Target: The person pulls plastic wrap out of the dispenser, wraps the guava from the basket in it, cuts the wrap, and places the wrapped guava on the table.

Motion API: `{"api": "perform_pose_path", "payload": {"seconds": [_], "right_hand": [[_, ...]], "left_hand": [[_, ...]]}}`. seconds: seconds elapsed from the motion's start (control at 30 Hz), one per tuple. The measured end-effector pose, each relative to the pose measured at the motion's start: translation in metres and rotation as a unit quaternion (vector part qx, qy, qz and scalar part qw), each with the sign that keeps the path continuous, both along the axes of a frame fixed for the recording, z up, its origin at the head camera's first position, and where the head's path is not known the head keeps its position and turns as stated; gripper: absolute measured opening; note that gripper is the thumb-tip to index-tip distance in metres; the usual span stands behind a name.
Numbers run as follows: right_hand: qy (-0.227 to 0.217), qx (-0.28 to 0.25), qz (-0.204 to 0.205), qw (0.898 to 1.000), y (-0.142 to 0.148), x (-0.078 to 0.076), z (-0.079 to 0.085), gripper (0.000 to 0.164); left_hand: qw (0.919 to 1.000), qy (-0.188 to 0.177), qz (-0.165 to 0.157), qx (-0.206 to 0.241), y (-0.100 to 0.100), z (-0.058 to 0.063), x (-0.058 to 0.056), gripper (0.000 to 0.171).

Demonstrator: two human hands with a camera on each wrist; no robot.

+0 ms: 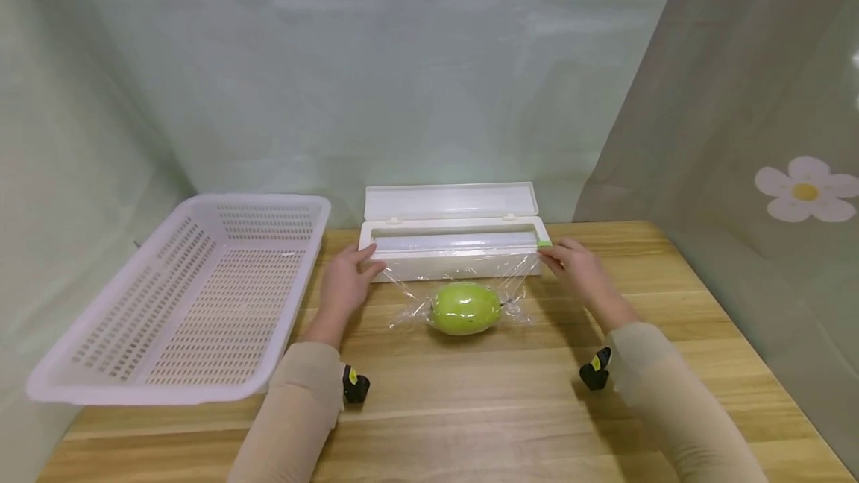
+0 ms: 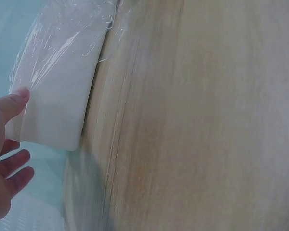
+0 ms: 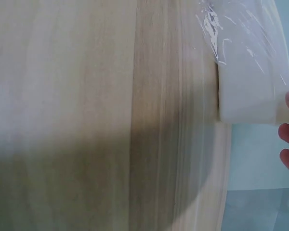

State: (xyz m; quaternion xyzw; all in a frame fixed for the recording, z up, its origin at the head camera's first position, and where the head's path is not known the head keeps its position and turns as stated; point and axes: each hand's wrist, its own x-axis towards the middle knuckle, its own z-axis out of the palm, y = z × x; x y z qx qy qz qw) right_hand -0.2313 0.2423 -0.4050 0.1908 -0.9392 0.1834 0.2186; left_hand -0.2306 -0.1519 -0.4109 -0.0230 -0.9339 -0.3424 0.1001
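Note:
A white cling film box stands at the back of the table, its lid raised and a film roll inside. Clear cling film stretches from the box down over a green, mango-like fruit in front. At the box's left end, my left hand grips the edge between thumb and forefinger; the other fingers are spread in the left wrist view. My right hand pinches the right end by a small green slider. In the right wrist view that hand is partly cut off.
To the left sits a white slotted plastic basket on the wooden table. A pale curtain hangs behind the box. Another curtain, bearing a flower print, hangs along the right.

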Motion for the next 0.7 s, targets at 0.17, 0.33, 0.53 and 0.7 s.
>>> {"api": "perform_pose_path", "payload": {"seconds": [0.17,0.33,0.53,0.7], "right_hand": [[0.019,0.025,0.012,0.999,-0.0033,-0.0031,0.0018,0.021],[-0.028,0.059,-0.006,0.998,-0.0054,-0.0052,0.0063,0.025],[-0.014,0.060,0.007,0.998,-0.0058,-0.0064,0.0071,0.018],[0.030,0.054,0.032,0.998,-0.0062,-0.0077,0.0044,0.008]], "left_hand": [[0.9987,0.048,-0.015,-0.010,0.0017,-0.0009,0.0015,0.039],[0.9955,0.090,-0.027,-0.011,0.0041,-0.0001,0.0018,0.025],[0.9928,0.116,-0.031,0.001,0.0051,0.0001,0.0013,0.013],[0.9943,0.099,-0.039,0.011,0.0048,0.0010,0.0022,0.010]]}}
